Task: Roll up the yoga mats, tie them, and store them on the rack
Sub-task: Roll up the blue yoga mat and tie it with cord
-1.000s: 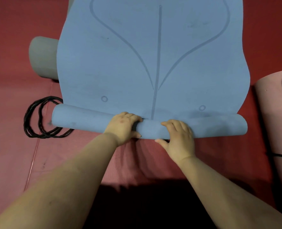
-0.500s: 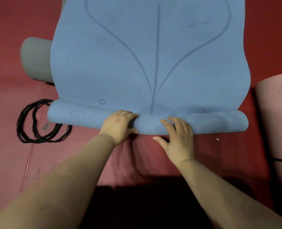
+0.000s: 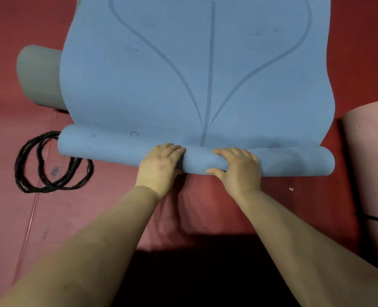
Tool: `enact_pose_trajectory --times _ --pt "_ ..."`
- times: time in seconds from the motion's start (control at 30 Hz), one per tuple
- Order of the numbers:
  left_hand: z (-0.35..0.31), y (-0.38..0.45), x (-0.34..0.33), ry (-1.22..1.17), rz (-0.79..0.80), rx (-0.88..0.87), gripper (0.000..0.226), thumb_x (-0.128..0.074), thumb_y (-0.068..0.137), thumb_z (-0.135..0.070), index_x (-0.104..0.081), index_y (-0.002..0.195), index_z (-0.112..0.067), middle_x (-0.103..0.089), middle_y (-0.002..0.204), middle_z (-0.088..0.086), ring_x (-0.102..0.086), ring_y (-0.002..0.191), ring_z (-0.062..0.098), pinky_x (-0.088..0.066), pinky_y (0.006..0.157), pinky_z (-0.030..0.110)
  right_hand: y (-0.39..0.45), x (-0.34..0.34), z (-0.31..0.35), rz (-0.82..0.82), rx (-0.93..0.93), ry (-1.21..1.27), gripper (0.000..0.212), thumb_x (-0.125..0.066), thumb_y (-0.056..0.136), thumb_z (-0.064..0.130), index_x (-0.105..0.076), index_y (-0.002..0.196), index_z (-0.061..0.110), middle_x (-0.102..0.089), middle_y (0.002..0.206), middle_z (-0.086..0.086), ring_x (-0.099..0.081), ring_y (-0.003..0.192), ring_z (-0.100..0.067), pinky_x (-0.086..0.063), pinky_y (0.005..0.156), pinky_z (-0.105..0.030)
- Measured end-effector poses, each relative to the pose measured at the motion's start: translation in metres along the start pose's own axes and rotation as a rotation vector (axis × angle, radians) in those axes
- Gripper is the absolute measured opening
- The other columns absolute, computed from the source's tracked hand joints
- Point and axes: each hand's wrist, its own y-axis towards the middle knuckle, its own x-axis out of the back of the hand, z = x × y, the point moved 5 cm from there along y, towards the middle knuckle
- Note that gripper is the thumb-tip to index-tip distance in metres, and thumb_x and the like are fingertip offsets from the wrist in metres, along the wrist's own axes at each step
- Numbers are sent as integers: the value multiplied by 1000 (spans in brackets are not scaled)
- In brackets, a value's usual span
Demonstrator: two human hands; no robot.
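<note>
A blue yoga mat (image 3: pixel 183 74) with dark curved lines lies spread away from me on the red floor. Its near end is wound into a roll (image 3: pixel 108 147) that runs left to right. My left hand (image 3: pixel 160 166) presses on the middle of the roll with fingers curled over its top. My right hand (image 3: pixel 239 168) grips the roll just to the right, thumb under the near side. Black looped ties (image 3: pixel 50 165) lie on the floor at the roll's left end.
A rolled grey mat (image 3: pixel 39 76) lies partly under the blue mat's left edge. A rolled pink mat (image 3: pixel 369 162) with a black tie around it stands at the right edge. Red padded flooring (image 3: pixel 205 207) shows near me.
The roll has advanced a little further up the blue mat, covering the small circle marks more. Both hands stay on the middle of the roll, fingers shifted over its top.
</note>
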Motion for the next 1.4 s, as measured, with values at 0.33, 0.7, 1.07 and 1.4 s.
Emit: enact_pose_trajectory --times 0.33,0.7,1.07,1.4 --pt "13 28 13 -36 243 111 62 -69 79 -44 -48 135 -30 -54 134 -7 -50 122 17 -37 94 27 -13 -3 4 -98 145 -186 62 -91 48 24 -66 103 11 -63 103 -9 -58 97 -30 -31 91 -36" --pt "0 16 8 46 81 -51 63 -85 60 -22 -63 117 -7 -67 109 9 -63 98 28 -44 87 30 -6 2 4 -28 202 -228 49 -89 51 30 -67 91 13 -65 88 -3 -62 76 -27 -48 74 -39" --pt "-28 -1 66 171 235 10 37 -66 80 -43 -57 111 -24 -63 112 -1 -57 106 21 -38 74 29 -10 62 25 262 165 -182 49 -71 79 36 -55 123 21 -58 119 -1 -50 111 -27 -33 96 -36" --pt "-91 -92 140 246 255 -30 37 -65 81 -41 -57 113 -22 -62 117 2 -56 110 22 -41 78 29 -92 156 72 321 184 -278 49 -60 87 42 -43 130 26 -50 127 4 -44 118 -21 -33 97 -31"
